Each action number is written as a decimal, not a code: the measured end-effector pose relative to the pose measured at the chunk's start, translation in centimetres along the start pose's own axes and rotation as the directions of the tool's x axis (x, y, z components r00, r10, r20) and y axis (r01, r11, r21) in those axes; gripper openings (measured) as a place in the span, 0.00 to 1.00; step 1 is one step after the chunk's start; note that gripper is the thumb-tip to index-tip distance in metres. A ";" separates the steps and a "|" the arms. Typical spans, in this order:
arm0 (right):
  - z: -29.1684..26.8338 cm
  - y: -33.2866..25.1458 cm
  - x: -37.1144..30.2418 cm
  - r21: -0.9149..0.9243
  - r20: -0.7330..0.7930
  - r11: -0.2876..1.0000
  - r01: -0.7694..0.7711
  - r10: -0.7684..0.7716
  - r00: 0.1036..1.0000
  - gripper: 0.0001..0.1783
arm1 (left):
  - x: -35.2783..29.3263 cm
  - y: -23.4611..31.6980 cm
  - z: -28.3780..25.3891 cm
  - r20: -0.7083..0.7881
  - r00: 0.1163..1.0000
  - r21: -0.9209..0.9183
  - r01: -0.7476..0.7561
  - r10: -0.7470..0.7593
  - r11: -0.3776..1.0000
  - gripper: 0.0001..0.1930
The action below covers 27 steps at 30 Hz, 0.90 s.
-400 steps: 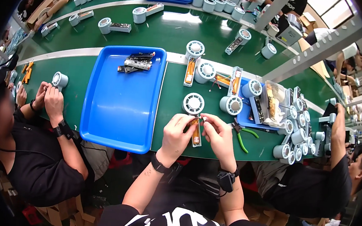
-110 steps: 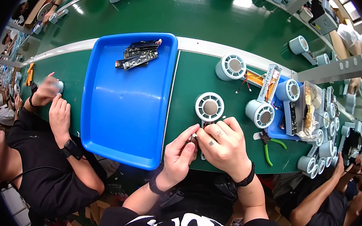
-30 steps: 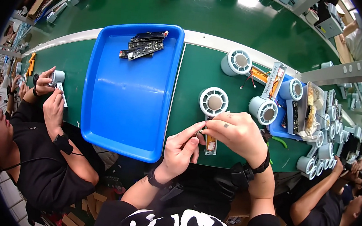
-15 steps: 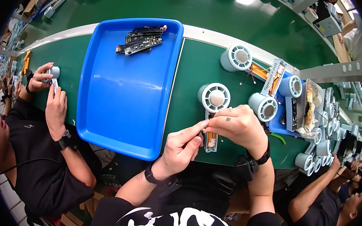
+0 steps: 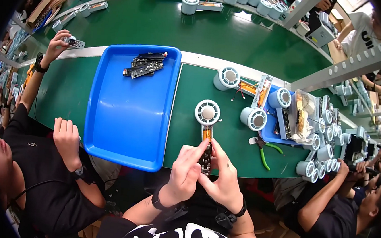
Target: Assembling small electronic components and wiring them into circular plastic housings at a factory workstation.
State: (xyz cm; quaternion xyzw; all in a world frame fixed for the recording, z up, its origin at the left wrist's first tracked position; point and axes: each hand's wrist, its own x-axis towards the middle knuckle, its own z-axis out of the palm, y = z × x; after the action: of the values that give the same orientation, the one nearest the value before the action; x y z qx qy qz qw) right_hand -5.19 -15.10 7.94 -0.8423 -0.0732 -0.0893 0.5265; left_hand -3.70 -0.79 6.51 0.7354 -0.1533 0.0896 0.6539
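Left of my fan unit (image 5: 207,112), bare green bench (image 5: 184,91) leaves my left hand (image 5: 185,174) room beside the blue tray (image 5: 128,118); rightward, green-handled cutters (image 5: 261,144) and 2 other fan units (image 5: 256,119) obstruct my right hand (image 5: 224,175).

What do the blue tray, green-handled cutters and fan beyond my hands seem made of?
Blue tray: likely moulded plastic, glossy, from its soft highlights and rounded rim. Green-handled cutters: dark head probably steel; bright, smooth grips suggest plastic or rubber. Fan: seemingly hard plastic, satin pale blue, with moulded-looking spokes; its centre could be metal.
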 end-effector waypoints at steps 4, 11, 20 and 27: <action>-0.7 0.6 -0.6 0.029 -0.002 0.995 -0.093 0.094 0.996 0.35 | 0.0 1.5 -0.2 0.164 0.984 0.135 -0.091 0.068 0.987 0.23; -3.8 1.4 2.2 0.231 0.108 0.924 -0.305 0.287 0.952 0.33 | -1.0 -1.2 -2.9 0.083 0.980 0.264 -0.197 0.181 0.944 0.05; -4.6 2.0 5.7 0.385 0.214 0.846 -0.370 0.308 0.927 0.31 | 3.2 -1.4 0.2 0.115 0.971 0.374 -0.238 0.210 0.896 0.09; -4.6 3.4 5.3 0.465 0.221 0.784 -0.412 0.348 0.911 0.31 | 4.1 -2.4 -0.9 0.252 0.917 0.506 -0.397 0.309 0.765 0.12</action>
State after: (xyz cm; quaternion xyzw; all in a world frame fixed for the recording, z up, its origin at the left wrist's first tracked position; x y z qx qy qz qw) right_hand 0.36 -20.56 8.20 -0.6772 0.0450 0.0932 0.7285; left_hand 1.07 -0.13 5.72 0.8535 -0.3072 0.1943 0.3735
